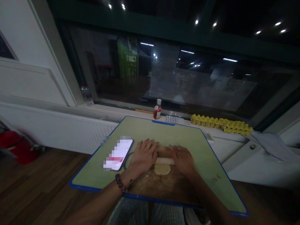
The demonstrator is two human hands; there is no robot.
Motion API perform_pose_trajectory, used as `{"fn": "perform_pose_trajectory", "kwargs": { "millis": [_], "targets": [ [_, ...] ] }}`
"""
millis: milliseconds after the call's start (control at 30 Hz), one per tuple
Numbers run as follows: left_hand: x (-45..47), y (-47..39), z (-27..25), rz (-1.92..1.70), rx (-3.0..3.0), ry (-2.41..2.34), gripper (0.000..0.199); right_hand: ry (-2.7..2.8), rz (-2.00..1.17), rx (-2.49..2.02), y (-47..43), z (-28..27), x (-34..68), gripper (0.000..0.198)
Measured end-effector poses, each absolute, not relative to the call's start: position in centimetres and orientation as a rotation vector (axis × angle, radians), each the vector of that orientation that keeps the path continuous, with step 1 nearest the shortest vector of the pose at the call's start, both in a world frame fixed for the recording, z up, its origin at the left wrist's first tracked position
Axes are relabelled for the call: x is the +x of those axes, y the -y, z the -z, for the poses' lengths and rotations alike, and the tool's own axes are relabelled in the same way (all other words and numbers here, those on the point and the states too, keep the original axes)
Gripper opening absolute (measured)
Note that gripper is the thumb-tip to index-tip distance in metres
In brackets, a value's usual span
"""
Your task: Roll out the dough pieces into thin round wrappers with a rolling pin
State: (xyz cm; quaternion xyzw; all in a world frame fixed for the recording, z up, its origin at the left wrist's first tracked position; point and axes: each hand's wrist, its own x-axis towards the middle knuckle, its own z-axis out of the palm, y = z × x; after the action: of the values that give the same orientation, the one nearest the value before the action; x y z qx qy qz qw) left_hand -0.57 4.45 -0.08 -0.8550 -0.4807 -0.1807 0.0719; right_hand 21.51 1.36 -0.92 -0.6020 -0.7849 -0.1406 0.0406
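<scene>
Left hand: the left hand (143,154) lies palm down, fingers spread flat, pressing on the left end of the rolling pin (164,161).
Right hand: the right hand (182,159) lies flat and open on the pin's right end, fingers pointing far and left.
Rolling pin: pale, smooth wooden cylinder, lying crosswise between the palms.
Dough: the dough (162,169), a small, pale, roundish flattened disc, sits just near of the pin, touching it.
Board: the wooden board (161,186), brown and dusted with flour, lies under the dough.
Table: the table (201,150), matte green with a blue rim, has bare room right and far of the hands.
Left side: a phone (118,154) lies just left of the left hand.
Far edge: a sauce bottle (157,109) and a yellow egg tray (221,124) stand on the sill.
</scene>
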Motion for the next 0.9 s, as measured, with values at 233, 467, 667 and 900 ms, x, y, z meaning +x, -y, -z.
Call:
{"fn": "perform_pose_trajectory", "kwargs": {
  "millis": [233,467,667,900],
  "targets": [
    [-1.8,-0.9,0.3,0.656,-2.674,1.242,0.045,2.197,0.315,-1.736,2.8,1.6,20.8,0.049],
    [-1.9,-0.8,0.1,0.597,-2.732,1.186,0.046,2.188,0.246,-1.805,3.8,1.6,20.8,0.048],
    [-0.8,-4.7,0.7,0.554,-2.658,1.291,0.044,2.356,0.33,-1.854,0.4,1.0,21.5,0.049],
    [-0.2,-6.8,0.0,0.459,-2.632,1.381,0.049,2.451,0.22,-1.973,-2.1,0.4,21.7,0.05]
  ]
}}
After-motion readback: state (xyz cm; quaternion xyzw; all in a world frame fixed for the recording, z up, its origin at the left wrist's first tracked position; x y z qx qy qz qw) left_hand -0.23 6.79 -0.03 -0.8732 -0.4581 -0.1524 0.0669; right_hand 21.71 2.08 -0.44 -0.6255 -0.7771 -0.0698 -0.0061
